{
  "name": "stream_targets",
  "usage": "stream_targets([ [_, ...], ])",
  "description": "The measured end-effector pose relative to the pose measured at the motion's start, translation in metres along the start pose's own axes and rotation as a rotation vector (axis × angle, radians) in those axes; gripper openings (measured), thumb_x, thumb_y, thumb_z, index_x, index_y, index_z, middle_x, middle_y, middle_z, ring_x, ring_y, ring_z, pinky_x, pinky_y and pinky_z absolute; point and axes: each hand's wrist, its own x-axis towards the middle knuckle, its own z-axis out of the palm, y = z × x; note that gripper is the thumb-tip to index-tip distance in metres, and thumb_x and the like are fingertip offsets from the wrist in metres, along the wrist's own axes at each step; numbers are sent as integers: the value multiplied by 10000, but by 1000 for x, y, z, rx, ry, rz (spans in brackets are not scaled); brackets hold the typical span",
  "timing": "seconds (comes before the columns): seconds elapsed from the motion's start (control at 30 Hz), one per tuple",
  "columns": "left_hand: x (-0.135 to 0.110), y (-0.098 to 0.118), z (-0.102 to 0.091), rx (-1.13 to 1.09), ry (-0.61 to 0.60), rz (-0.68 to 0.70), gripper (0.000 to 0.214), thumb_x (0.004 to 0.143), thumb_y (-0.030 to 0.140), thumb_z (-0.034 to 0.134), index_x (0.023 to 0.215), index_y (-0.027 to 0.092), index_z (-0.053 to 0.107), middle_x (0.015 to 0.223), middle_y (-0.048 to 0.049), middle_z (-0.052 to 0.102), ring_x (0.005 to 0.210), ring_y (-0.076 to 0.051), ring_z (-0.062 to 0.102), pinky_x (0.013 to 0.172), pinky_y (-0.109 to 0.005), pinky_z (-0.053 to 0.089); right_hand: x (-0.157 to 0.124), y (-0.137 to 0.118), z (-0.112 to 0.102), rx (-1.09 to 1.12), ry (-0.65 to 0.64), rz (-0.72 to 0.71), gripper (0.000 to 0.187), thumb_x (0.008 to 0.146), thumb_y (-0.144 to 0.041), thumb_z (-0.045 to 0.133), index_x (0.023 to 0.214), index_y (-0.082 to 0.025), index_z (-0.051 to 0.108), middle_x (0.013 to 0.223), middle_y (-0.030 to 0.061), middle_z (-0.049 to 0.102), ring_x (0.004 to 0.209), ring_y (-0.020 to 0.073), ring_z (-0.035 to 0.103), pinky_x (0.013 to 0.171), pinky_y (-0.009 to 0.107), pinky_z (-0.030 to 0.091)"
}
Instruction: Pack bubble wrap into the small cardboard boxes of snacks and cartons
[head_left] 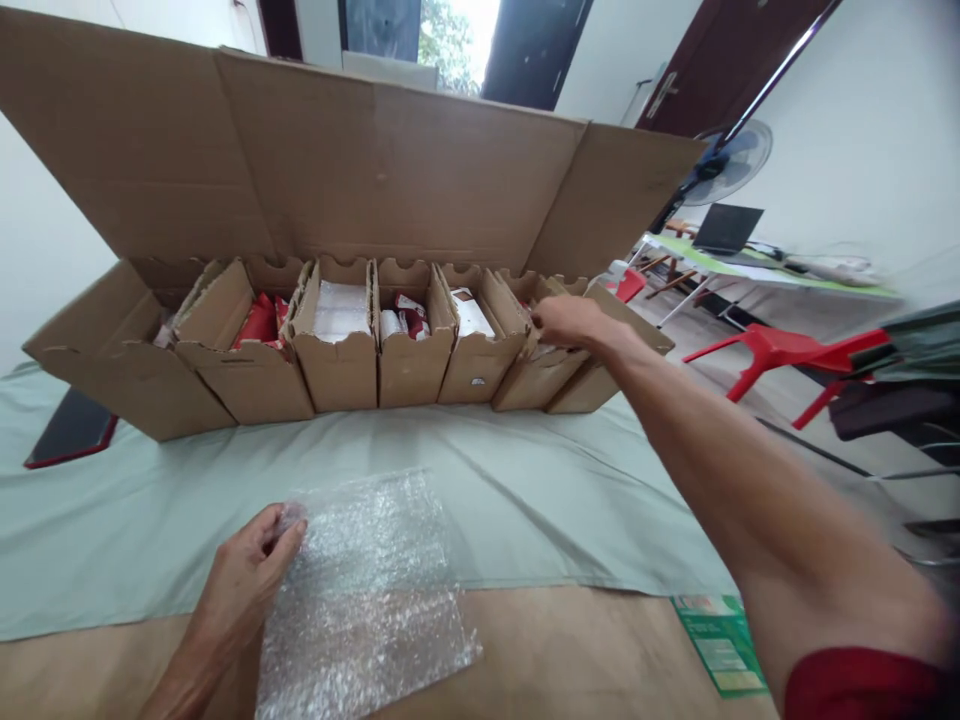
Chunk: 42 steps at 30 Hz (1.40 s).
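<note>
My left hand [244,580] pinches the upper left corner of a clear sheet of bubble wrap [367,590], which spreads over the near part of the table. Across the table, my right hand [568,322] reaches over a cardboard bin [530,385] near the right end of a row. Its fingers are curled at the bin's mouth, and what they grip, if anything, is hidden. Neighbouring bins hold a white packet [471,314], a dark red and white packet [412,316], folded bubble wrap [342,310] and red packets [259,322].
A tall cardboard panel [420,170] stands behind the bins. Pale green cloth [525,500] covers the table beneath them. A green printed sheet [721,645] lies at the near right, a dark flat object [71,428] at the left. Beyond are a red chair [780,355] and a fan [727,165].
</note>
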Motion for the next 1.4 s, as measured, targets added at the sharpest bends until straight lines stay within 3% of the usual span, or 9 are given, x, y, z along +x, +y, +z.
stream_targets([
  [0.2,-15,30,-12,-20,231,55,624,765,641,659,1229,223,652,1123,-91,720,851,-239,629,631,-304,501,-106,-22,-53,404,479,-52,120,916,-384,659,873,-272,659,887,57,721,794,253,645,771,414,525],
  [0.4,-37,78,11,-679,-255,80,850,711,510,856,1447,262,511,1403,-121,619,1211,-278,616,958,-374,529,-189,-97,50,1248,-48,-145,216,899,-443,704,874,-231,669,795,-1,665,710,156,595,678,297,496],
  [0.53,-36,85,18,-1003,-378,-123,626,659,540,895,1147,202,696,1025,-73,722,883,-190,665,733,-272,524,-204,-130,104,1461,-288,-105,261,919,-480,662,896,-221,681,781,5,671,710,156,612,690,300,517],
  [0.63,-33,83,17,-962,-264,-157,375,652,434,918,807,163,711,714,13,638,640,-91,541,634,-209,452,-217,-136,114,1292,-117,-35,238,908,-445,687,1002,-227,703,943,45,725,854,194,664,816,347,544],
  [0.83,-43,87,24,-764,-390,68,157,822,344,777,804,191,747,937,-36,703,847,-151,635,789,-255,508,-254,-146,121,1251,-289,-160,828,786,-555,797,1501,-248,514,1391,130,662,1229,324,648,1027,468,523],
  [1.0,-55,82,16,-484,-278,285,230,902,371,682,1076,244,763,1298,-95,649,1123,-247,639,933,-356,521,-247,-146,131,1376,-149,105,347,892,-467,710,1144,-235,768,1096,65,783,1015,254,719,929,381,556],
  [1.17,-52,69,12,-301,-43,151,878,716,483,852,1494,272,502,1505,-120,537,1270,-329,576,1045,-449,477,-244,-141,112,1608,-250,119,346,877,-534,738,1054,-248,817,1059,53,795,951,226,720,864,331,558],
  [1.27,-46,66,16,-402,-216,43,674,762,521,817,1349,231,657,1229,-100,723,1085,-290,669,923,-373,535,-249,-144,103,1814,-390,89,395,855,-584,745,1024,-237,827,1011,64,799,908,221,729,861,337,563],
  [1.4,-38,61,10,-698,-275,-3,370,820,541,772,973,207,816,1027,-92,782,908,-245,702,809,-310,561,-249,-141,105,2045,-275,441,335,785,-556,818,818,-223,813,784,39,774,690,187,697,719,324,577],
])
